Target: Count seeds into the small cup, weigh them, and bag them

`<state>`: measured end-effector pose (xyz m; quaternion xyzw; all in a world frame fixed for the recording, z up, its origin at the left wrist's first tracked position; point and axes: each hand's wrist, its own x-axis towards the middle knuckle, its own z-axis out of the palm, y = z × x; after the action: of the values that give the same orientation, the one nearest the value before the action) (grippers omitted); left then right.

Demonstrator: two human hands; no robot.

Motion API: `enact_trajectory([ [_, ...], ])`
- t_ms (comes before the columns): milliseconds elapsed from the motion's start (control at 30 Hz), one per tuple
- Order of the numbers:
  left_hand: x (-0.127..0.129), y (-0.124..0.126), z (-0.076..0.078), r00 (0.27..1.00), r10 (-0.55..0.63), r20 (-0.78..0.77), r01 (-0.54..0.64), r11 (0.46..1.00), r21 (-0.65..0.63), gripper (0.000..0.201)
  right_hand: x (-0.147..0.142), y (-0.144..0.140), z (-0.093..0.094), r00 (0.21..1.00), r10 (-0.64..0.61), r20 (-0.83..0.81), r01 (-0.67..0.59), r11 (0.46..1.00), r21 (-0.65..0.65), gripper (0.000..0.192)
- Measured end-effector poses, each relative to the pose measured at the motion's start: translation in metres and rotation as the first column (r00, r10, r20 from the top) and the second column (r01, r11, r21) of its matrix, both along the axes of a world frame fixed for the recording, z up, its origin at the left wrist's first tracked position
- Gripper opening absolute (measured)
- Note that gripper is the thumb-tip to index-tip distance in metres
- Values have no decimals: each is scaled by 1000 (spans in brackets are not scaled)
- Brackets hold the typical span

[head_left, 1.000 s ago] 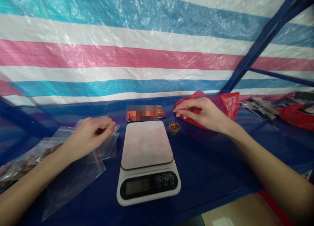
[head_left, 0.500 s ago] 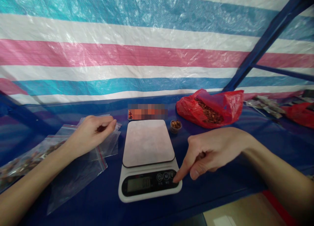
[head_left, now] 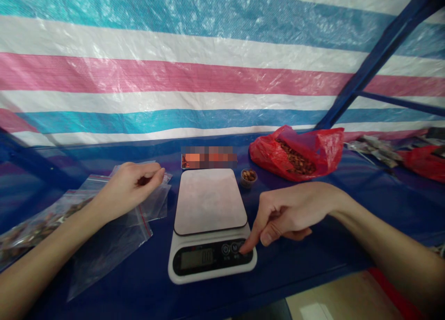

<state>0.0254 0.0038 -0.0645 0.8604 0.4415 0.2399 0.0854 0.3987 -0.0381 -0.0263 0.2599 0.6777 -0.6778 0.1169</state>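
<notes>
A white digital kitchen scale (head_left: 210, 202) stands in front of me, its flat pan bare and its display reading what looks like 0.0. The index finger of my right hand (head_left: 287, 216) is stretched onto the scale's right-hand button; the thumb is apart and the other fingers are loosely bent, holding nothing. To the left of the scale, my left hand (head_left: 134, 185) rests closed over clear zip bags (head_left: 111, 260), thumb and index finger together with nothing visible between them. A small clear cup (head_left: 249, 178) of brown, nut-like pieces sits behind my right hand.
An open red plastic bag (head_left: 267, 155) with similar brown pieces lies at the back right. A filled clear bag (head_left: 45, 222) is partly under my left forearm. A small orange-red packet (head_left: 191, 161), partly blurred out, lies behind the scale. Blue metal posts and striped sheeting enclose the shelf.
My right index finger has shifted slightly left on the scale's button panel, and that hand has moved a little left. My left hand stays in place.
</notes>
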Motion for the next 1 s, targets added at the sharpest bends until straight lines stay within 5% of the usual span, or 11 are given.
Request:
enact_trajectory([
  [267, 1, -1, 1, 1000, 0, 1, 0, 1000, -9, 52, 6, 8, -3, 991, 94, -95, -94, 996, 7, 51],
  [367, 0, -1, 0, 1000, -3, 3, 3, 1000, 5, 52, 15, 13, 4, 966, -17, -260, 66, 981, 180, 44],
  [433, 1, -1, 0, 1000, -6, 7, 6, 1000, 7, 51, 21, 18, 7, 903, -201, -380, 357, 843, 403, 36],
  [500, 1, -1, 0, 1000, -11, 11, 11, 1000, 2, 51, 26, 24, 9, 836, -322, -445, 547, 565, 618, 32],
  [533, 1, -1, 0, 1000, -13, 12, 13, 1000, -1, 51, 27, 27, 8, 828, -347, -441, 559, 442, 702, 34],
  [600, 1, -1, 0, 1000, -16, 13, 16, 1000, -7, 50, 27, 32, 4, 853, -354, -384, 496, 322, 806, 51],
  [733, 0, -1, -1, 1000, -14, 17, 14, 1000, -9, 50, 23, 34, -5, 894, -345, -287, 405, 347, 846, 81],
  [900, 1, -1, 0, 1000, -11, 24, 11, 1000, -4, 50, 17, 31, -8, 912, -304, -274, 385, 413, 825, 74],
  [1000, 2, -1, 0, 999, -9, 32, 9, 1000, -4, 49, 16, 31, -8, 904, -306, -298, 407, 406, 818, 74],
])
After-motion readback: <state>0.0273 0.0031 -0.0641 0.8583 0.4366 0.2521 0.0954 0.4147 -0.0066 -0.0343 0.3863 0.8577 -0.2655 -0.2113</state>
